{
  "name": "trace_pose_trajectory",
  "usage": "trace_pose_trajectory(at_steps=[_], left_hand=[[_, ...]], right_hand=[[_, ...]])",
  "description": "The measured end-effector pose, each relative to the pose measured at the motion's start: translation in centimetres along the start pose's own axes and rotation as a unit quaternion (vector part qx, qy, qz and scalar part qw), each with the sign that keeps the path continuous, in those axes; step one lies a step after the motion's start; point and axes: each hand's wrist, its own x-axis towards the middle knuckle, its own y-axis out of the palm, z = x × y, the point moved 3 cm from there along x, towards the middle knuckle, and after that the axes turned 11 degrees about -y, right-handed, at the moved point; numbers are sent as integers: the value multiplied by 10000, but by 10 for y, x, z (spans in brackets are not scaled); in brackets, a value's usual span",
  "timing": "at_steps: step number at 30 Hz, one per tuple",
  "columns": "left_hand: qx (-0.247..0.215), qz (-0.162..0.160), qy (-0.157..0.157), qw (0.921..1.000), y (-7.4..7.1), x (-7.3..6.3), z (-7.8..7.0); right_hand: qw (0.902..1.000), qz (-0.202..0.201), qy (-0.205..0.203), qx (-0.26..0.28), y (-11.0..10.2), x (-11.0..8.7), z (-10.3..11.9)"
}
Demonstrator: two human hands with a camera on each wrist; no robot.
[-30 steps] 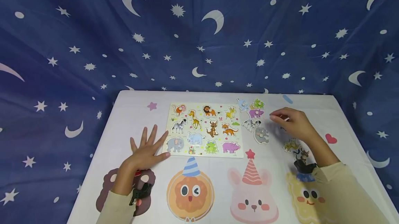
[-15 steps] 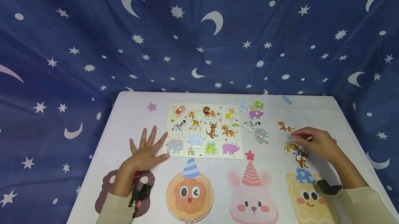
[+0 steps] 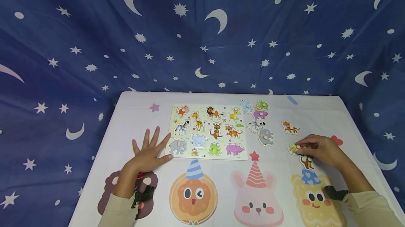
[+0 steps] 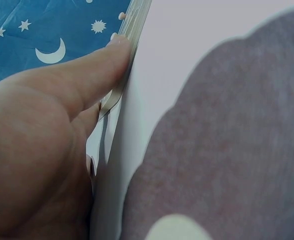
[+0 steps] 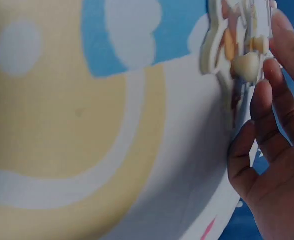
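My left hand (image 3: pixel 148 155) lies with fingers spread on the white cloth, its thumb and index finger touching the left edge of the animal puzzle board (image 3: pixel 205 156). In the left wrist view the thumb presses on the board's rim. At the right, the fingertips of my right hand (image 3: pixel 319 149) pinch a yellow animal puzzle piece (image 3: pixel 292 149), partly hidden by the fingers. Right beside it lies the kangaroo piece (image 3: pixel 307 163), whose knob (image 5: pixel 247 67) shows near the fingers in the right wrist view. The tiger piece (image 3: pixel 290 128) lies just beyond.
Between board and right hand lie a blue rhino piece (image 3: pixel 246 106), a frog piece (image 3: pixel 262 105), a purple hippo piece (image 3: pixel 260 115), a zebra piece (image 3: pixel 256 126) and an elephant piece (image 3: pixel 265 137). A dark blue starry curtain (image 3: pixel 202 44) hangs behind the table.
My right hand has come down and back towards the near right, from beyond the tiger piece to the yellow animal piece. The tiger piece now lies uncovered. My left hand has stayed put.
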Motion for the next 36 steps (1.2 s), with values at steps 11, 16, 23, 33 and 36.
trace_pose_trajectory(at_steps=[11, 16, 23, 33, 36], left_hand=[[39, -41, -30, 10000, -3, 1, -2], [53, -23, -57, 10000, -3, 0, -2], [-3, -1, -39, 10000, -1, 0, -2], [47, -27, -75, 10000, 0, -1, -2], [41, 0, -64, 10000, -2, -1, -3]], right_hand=[[10000, 54, -81, 20, 3, 7, -12], [9998, -71, -185, 4, 5, 9, -13], [9991, -281, -299, -87, 7, 7, -10], [9982, -315, -452, -231, 12, 14, -1], [9971, -350, -515, -443, 13, 17, -1]])
